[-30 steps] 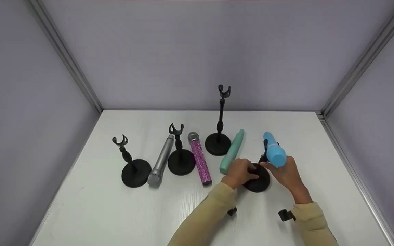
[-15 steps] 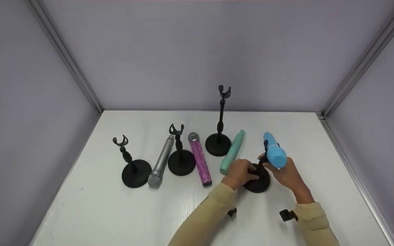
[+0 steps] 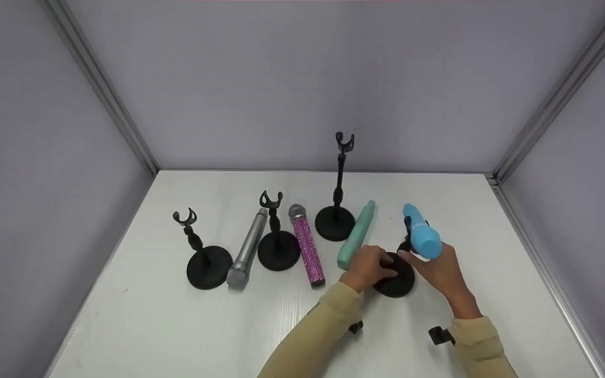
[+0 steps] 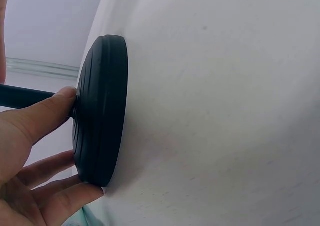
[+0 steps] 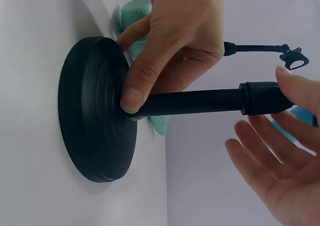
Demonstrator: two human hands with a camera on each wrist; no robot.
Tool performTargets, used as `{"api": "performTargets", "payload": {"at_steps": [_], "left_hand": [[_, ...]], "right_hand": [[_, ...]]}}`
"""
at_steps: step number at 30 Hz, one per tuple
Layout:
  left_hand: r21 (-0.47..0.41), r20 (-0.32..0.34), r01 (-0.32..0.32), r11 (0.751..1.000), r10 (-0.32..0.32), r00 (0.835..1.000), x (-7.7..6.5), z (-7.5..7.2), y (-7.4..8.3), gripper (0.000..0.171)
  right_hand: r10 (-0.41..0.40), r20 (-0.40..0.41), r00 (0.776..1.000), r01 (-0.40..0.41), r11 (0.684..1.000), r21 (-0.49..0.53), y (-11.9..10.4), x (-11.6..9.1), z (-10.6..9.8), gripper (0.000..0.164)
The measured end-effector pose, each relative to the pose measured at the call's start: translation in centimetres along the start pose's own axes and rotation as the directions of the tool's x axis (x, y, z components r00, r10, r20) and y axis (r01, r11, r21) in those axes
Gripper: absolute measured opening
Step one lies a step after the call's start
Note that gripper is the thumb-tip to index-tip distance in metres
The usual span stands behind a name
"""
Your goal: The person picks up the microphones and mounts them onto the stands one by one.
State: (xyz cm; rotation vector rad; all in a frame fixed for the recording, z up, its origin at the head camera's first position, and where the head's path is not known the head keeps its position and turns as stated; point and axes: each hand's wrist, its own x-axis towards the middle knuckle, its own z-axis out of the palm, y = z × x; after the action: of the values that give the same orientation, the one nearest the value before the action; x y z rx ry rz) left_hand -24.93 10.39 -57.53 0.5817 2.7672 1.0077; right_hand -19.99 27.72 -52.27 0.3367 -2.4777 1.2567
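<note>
A light-blue microphone (image 3: 422, 233) sits in the clip at the top of a black microphone stand (image 3: 398, 284), at the right of the table. Down at the base, my left hand (image 3: 368, 266) holds the stand: in the left wrist view its thumb (image 4: 47, 110) lies against the foot of the pole and its fingers reach the rim. My right hand (image 3: 441, 270) pinches the collar (image 5: 262, 98) near the pole's top between thumb and index finger, other fingers spread loosely. Beside my left hand lies a mint-green microphone (image 3: 357, 233).
Three more black stands hold nothing in their clips: a left one (image 3: 209, 268), a middle one (image 3: 279, 252) and a taller back one (image 3: 335, 223). Among them lie a silver microphone (image 3: 249, 247) and a glittery pink microphone (image 3: 308, 244). Grey walls (image 3: 302, 84) enclose the table.
My right hand's fingers shift slightly at the collar, and the blue microphone tilts very slightly with them. My left hand stays at the base.
</note>
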Motion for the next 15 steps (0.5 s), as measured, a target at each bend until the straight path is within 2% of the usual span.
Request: {"api": "performTargets", "payload": {"at_steps": [4, 10, 13, 15], "left_hand": [[-0.009, 0.010, 0.011, 1.000, -0.011, 1.000, -0.04, -0.16, 0.15, 0.028], [-0.004, 0.014, 0.019, 1.000, -0.019, 1.000, -0.09, -0.20, 0.17, 0.028], [-0.007, 0.014, 0.025, 1.000, -0.025, 1.000, -0.08, -0.20, 0.14, 0.028], [-0.010, 0.017, 0.028, 1.000, -0.028, 0.999, -0.09, -0.25, 0.17, 0.029]], "right_hand": [[0.042, -0.081, 0.996, -0.047, 0.998, -0.051, -0.33, -0.02, 0.26, 0.038], [0.085, -0.090, 0.992, -0.089, 0.995, -0.044, -0.37, -0.16, 0.35, 0.046], [0.058, -0.074, 0.996, -0.056, 0.998, 0.033, -0.29, -0.08, 0.36, 0.052], [0.002, -0.067, 0.998, 0.004, 0.995, 0.096, -0.13, 0.09, 0.43, 0.050]]}}
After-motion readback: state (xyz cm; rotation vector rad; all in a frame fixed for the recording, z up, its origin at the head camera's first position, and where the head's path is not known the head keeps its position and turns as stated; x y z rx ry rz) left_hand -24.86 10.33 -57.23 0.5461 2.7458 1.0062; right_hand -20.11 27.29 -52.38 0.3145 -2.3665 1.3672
